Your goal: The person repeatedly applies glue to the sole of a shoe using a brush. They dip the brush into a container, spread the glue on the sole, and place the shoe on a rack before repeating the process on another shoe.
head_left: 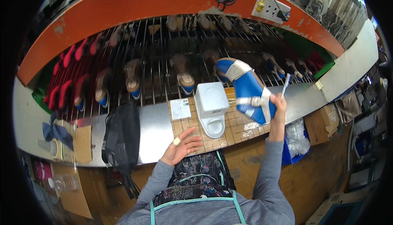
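My right hand (278,106) is raised over the right part of the bench, its fingers closed on a sandal on a blue shoe last (250,89). Pale straps cross the blue form, which hangs tilted, slightly blurred. A thin white stick (286,84) juts up from the same hand; its kind I cannot make out. My left hand (183,146) is open and holds nothing, fingers spread near the bench's front edge. A pale wrap circles one finger. Between the hands stands a white plastic dispenser (212,98) with a round cup at its front, on a brown taped board (239,122).
Behind the bench, a metal rod rack (155,85) bears several shoes on lasts, some glowing red at left. A black bag (121,135), a paper card (180,109) and a blue cloth (57,131) lie leftward. A blue bin (288,159) with clear plastic stands at right.
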